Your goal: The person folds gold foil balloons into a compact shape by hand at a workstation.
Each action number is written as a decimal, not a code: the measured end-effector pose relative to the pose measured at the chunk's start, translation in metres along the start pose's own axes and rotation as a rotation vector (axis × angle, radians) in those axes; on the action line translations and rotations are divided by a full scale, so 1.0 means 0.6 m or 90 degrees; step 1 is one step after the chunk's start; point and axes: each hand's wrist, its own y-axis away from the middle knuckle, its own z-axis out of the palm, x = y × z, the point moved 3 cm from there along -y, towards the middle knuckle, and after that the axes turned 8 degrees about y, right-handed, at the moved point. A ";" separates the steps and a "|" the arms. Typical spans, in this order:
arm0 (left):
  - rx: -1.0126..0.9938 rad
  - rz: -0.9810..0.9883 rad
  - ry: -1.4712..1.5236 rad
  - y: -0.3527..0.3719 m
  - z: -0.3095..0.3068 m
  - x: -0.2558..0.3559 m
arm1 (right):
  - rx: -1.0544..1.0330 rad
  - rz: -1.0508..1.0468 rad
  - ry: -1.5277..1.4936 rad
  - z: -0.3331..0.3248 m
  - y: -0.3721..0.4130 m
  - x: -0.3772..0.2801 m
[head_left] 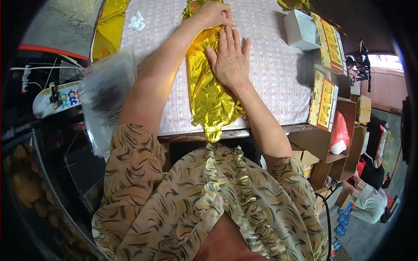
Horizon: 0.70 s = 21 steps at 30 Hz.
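A flat gold foil balloon lies lengthwise on the table's patterned cloth, its tail hanging over the near edge. My right hand presses flat on the foil's middle, fingers spread and pointing away from me. My left hand is curled over the foil's far end, fingers closed onto it.
Another gold foil piece lies along the table's left edge, with a clear plastic packet beside it. A white box and yellow printed cartons stand at the right. A crumpled white scrap lies far left. A seated person is lower right.
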 end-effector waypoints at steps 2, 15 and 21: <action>0.052 0.048 0.031 0.001 0.003 -0.002 | 0.009 -0.002 0.000 0.001 0.000 0.000; 0.188 0.192 0.054 0.013 0.024 -0.020 | -0.053 -0.203 -0.054 -0.039 0.035 -0.027; 0.237 0.197 0.064 0.023 0.025 -0.023 | -0.202 -0.263 -0.269 -0.088 0.064 -0.025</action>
